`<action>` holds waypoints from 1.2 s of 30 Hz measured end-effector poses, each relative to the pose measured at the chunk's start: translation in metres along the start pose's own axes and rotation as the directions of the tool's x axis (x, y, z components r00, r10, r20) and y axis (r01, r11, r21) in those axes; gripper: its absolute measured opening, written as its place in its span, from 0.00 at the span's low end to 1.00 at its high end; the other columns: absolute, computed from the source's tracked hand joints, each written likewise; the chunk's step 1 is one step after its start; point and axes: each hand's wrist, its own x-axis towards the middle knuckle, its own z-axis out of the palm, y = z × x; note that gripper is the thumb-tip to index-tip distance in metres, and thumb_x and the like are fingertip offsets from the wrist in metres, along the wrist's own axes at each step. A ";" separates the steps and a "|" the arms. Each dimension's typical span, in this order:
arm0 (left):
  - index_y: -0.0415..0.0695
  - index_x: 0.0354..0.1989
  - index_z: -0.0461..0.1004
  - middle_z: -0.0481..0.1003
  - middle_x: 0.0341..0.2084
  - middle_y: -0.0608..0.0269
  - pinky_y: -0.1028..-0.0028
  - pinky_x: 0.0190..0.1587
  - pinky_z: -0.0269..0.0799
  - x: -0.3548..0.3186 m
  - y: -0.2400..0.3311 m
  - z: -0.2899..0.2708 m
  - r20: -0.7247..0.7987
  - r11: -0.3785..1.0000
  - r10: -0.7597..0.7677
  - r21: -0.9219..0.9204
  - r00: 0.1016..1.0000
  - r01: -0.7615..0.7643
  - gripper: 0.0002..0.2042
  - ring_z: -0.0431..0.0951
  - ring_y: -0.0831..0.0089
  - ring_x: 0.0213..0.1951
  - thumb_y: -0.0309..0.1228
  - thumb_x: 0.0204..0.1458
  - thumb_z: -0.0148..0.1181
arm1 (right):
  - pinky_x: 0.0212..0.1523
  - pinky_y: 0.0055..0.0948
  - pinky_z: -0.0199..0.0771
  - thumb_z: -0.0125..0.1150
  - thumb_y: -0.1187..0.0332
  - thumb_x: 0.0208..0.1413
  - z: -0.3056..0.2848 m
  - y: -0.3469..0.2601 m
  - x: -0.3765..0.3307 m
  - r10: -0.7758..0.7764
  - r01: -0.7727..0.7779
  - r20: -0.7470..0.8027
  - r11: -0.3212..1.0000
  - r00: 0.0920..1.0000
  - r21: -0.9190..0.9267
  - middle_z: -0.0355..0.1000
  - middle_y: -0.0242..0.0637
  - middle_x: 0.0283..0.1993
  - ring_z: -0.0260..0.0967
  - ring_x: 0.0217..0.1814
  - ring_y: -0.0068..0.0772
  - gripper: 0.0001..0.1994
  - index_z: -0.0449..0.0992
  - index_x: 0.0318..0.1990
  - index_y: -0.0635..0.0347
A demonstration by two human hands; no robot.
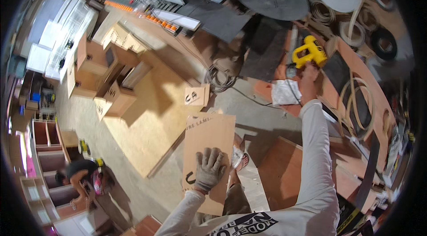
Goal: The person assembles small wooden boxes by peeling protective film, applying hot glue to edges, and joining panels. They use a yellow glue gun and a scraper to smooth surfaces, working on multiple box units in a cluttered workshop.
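My left hand (210, 168), in a grey work glove, lies flat with fingers spread on a light brown wooden panel (205, 140). The panel stands tilted in front of my legs, with black printing on its face. My right arm stretches out to the right. At its end my right hand (308, 78) is closed at the lower end of a yellow power tool (308, 52); the fingers are small and slightly blurred. A crumpled white cloth or paper (286, 92) lies beside that wrist.
A plywood sheet (151, 133) bears several open wooden boxes (116, 98). A small marked block (197, 95) sits at its edge. Coiled cable (219, 79) lies on the floor, and edging rolls (351, 33) lie at right. Another person (82, 176) bends near shelves at left.
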 end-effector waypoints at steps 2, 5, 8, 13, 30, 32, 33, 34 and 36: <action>0.45 0.66 0.69 0.66 0.68 0.48 0.32 0.69 0.49 0.002 -0.002 0.000 -0.021 0.999 0.004 -0.035 1.000 -0.004 0.31 0.60 0.40 0.70 0.44 0.55 0.65 | 0.39 0.39 0.76 0.63 0.56 0.63 0.009 -0.004 0.010 0.081 -0.083 -0.030 0.995 0.996 -0.053 0.79 0.46 0.44 0.77 0.43 0.40 0.20 0.80 0.47 0.68; 0.45 0.66 0.69 0.65 0.68 0.49 0.32 0.68 0.49 0.004 -0.001 0.000 -0.026 1.000 0.001 -0.020 1.000 -0.001 0.32 0.61 0.41 0.70 0.45 0.54 0.66 | 0.45 0.39 0.76 0.64 0.58 0.62 0.017 0.005 0.004 -0.202 0.154 -0.186 0.957 0.962 -0.245 0.80 0.49 0.46 0.78 0.46 0.43 0.21 0.79 0.51 0.71; 0.46 0.65 0.70 0.66 0.68 0.50 0.33 0.67 0.52 0.004 -0.002 -0.002 -0.027 1.000 0.005 -0.009 1.000 -0.006 0.32 0.62 0.42 0.70 0.45 0.53 0.67 | 0.57 0.39 0.74 0.58 0.62 0.66 0.030 0.010 -0.046 -0.496 0.525 0.210 0.672 0.843 -0.523 0.76 0.50 0.58 0.75 0.58 0.45 0.21 0.74 0.58 0.71; 0.46 0.64 0.71 0.66 0.68 0.51 0.33 0.65 0.55 0.004 -0.002 -0.005 -0.015 1.000 -0.006 -0.002 1.000 0.006 0.31 0.62 0.45 0.70 0.45 0.52 0.66 | 0.57 0.41 0.73 0.61 0.76 0.55 0.045 0.038 -0.298 -0.501 0.825 0.865 0.484 -0.010 0.290 0.76 0.44 0.50 0.72 0.57 0.47 0.15 0.80 0.51 0.65; 0.48 0.66 0.72 0.66 0.69 0.53 0.38 0.69 0.56 -0.015 -0.015 0.004 -0.153 0.996 0.001 -0.090 0.988 -0.015 0.27 0.64 0.48 0.70 0.47 0.60 0.59 | 0.63 0.45 0.68 0.63 0.79 0.49 0.113 0.052 -0.478 -0.450 0.925 0.892 0.352 0.032 0.145 0.74 0.49 0.57 0.69 0.63 0.52 0.14 0.82 0.45 0.63; 0.48 0.66 0.72 0.66 0.69 0.54 0.39 0.70 0.56 -0.022 -0.022 0.004 -0.196 0.990 0.006 -0.135 0.981 -0.033 0.27 0.63 0.49 0.71 0.46 0.60 0.59 | 0.64 0.46 0.67 0.63 0.80 0.48 0.116 0.053 -0.479 -0.414 0.864 0.903 0.490 0.116 0.114 0.74 0.50 0.58 0.69 0.64 0.52 0.13 0.81 0.43 0.63; 0.48 0.66 0.72 0.66 0.69 0.54 0.39 0.70 0.55 -0.024 -0.027 0.004 -0.211 0.986 0.016 -0.156 0.977 -0.050 0.27 0.63 0.50 0.71 0.46 0.60 0.59 | 0.64 0.46 0.67 0.63 0.80 0.48 0.117 0.052 -0.479 -0.413 0.807 0.895 0.579 0.170 0.114 0.74 0.50 0.59 0.69 0.64 0.53 0.12 0.81 0.42 0.63; 0.48 0.66 0.72 0.66 0.69 0.54 0.40 0.71 0.55 -0.031 -0.033 0.003 -0.239 0.984 0.043 -0.159 0.970 -0.083 0.27 0.62 0.50 0.71 0.46 0.60 0.59 | 0.65 0.47 0.67 0.64 0.80 0.48 0.118 0.051 -0.480 -0.352 0.735 0.903 0.675 0.245 0.063 0.74 0.50 0.59 0.69 0.63 0.53 0.12 0.81 0.42 0.63; 0.49 0.66 0.71 0.66 0.69 0.55 0.40 0.71 0.54 -0.051 -0.048 0.000 -0.271 0.973 0.106 -0.170 0.957 -0.156 0.27 0.62 0.51 0.71 0.46 0.60 0.59 | 0.65 0.47 0.67 0.64 0.80 0.49 0.114 0.051 -0.481 -0.408 0.872 0.882 0.490 0.234 -0.004 0.73 0.50 0.60 0.68 0.63 0.54 0.12 0.81 0.43 0.63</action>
